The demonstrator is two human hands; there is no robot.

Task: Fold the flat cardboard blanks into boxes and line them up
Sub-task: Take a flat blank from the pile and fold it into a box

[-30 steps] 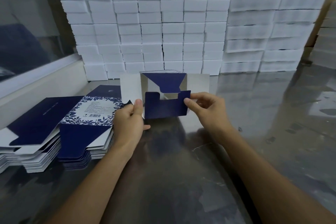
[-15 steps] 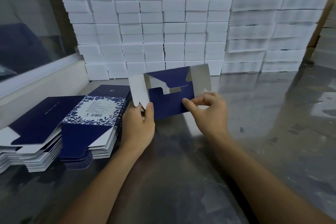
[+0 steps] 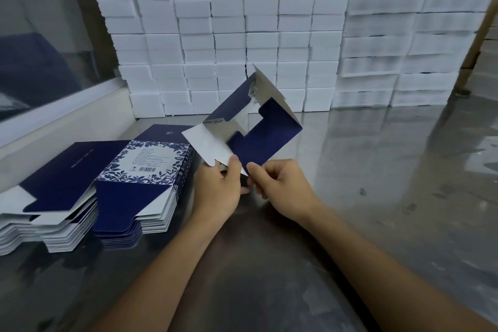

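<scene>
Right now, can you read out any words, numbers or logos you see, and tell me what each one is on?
None can be read.
Top blank of the patterned stack: pale panel of small print with a barcode and symbol, too small to read.
Top blank of the plain navy stack: one thin pale line of text, blurred.
Navy panel behind it: tiny pale emblem, unreadable.
Held box: no legible text.

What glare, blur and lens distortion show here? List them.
Head view: glare sheets across the metal tabletop at right, mirroring the stacked white blocks; the right-hand stacks smear toward the frame edge; wide-angle bending bows the wall of blocks; the half-folded box, pinched by left hand and right hand, stays fairly sharp.
</scene>
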